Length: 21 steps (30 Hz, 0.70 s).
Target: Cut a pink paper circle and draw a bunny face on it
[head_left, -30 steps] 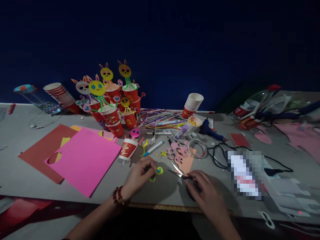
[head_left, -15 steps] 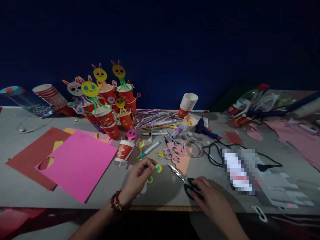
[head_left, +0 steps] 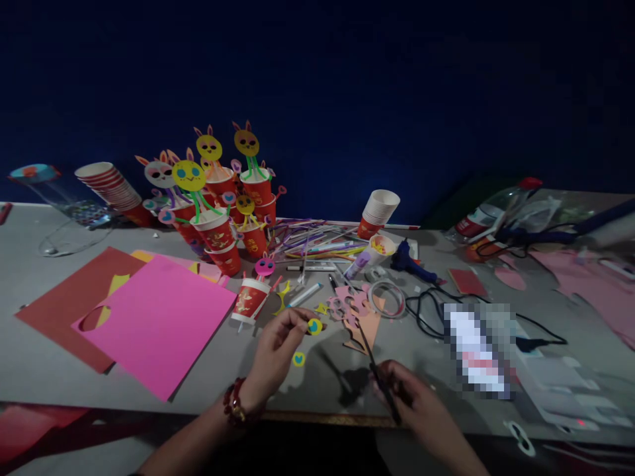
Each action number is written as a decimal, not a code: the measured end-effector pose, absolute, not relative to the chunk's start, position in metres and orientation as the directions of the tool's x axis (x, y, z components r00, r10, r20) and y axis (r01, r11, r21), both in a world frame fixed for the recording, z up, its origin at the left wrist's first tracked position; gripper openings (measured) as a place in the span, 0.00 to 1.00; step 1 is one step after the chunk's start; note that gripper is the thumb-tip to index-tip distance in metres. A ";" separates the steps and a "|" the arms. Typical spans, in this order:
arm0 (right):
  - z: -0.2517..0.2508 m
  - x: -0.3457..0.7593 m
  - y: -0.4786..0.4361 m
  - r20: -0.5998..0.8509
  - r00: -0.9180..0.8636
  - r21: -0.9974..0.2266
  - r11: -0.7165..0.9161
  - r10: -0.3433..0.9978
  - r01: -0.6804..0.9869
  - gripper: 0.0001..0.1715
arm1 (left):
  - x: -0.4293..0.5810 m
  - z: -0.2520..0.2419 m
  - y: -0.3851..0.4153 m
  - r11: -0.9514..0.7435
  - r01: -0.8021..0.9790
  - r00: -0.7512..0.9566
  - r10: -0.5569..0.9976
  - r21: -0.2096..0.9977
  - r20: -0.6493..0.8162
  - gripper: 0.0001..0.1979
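Note:
Between the thumb and finger of my left hand point(head_left: 278, 350) is a small yellow paper disc point(head_left: 314, 326) with a blue heart on it. Another yellow heart disc point(head_left: 298, 359) lies on the table just below. My right hand point(head_left: 414, 400) is closed on the black handles of a pair of scissors point(head_left: 372, 360), raised off the table with the blades pointing up and left; their shadow falls beside them. Ahead of the left hand lie a blue marker point(head_left: 306, 293) and yellow scraps point(head_left: 284, 299). An orange paper piece point(head_left: 370, 325) and cut pink paper point(head_left: 350, 303) lie beyond the scissors.
Red cups with paper rabbits point(head_left: 213, 228) stand at back left, behind a pink sheet point(head_left: 163, 324). A small decorated cup point(head_left: 249, 301) leans nearby. Pipe cleaners point(head_left: 317, 241), a tape roll point(head_left: 387, 299), a glue gun point(head_left: 413, 266) and its black cable lie at centre and right.
My right hand has lifted the scissors off the table and turned them more upright. My left hand still holds the yellow disc, now slightly higher. The view has shifted a little.

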State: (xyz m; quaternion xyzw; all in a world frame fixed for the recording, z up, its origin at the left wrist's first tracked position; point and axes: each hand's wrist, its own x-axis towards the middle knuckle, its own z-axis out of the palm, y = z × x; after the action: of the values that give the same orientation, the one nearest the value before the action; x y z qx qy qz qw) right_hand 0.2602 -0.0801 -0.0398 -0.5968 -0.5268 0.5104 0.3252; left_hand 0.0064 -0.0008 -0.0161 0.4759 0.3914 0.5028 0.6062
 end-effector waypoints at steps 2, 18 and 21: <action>-0.041 0.236 -0.078 -0.312 -0.056 -0.936 -0.296 0.949 0.192 0.24 | 0.010 -0.013 -0.002 0.058 -0.279 0.178 0.984 0.958 -0.008 0.14; -0.056 0.169 -0.072 -0.181 -0.079 -0.979 -0.188 0.980 -0.079 0.31 | 0.024 -0.013 -0.010 0.044 -0.332 0.098 0.995 0.942 -0.012 0.14; -0.056 0.168 -0.072 -0.181 -0.103 -0.981 -0.187 0.978 -0.049 0.32 | 0.024 -0.013 -0.010 0.060 -0.345 0.102 0.994 0.937 -0.026 0.14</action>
State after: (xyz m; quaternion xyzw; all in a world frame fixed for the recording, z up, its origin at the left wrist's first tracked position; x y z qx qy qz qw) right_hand 0.1685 -0.0717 -0.0556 -0.5043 -0.4607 0.5825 0.4406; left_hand 0.0241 -0.0100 -0.0131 0.4163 0.3901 0.5449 0.6145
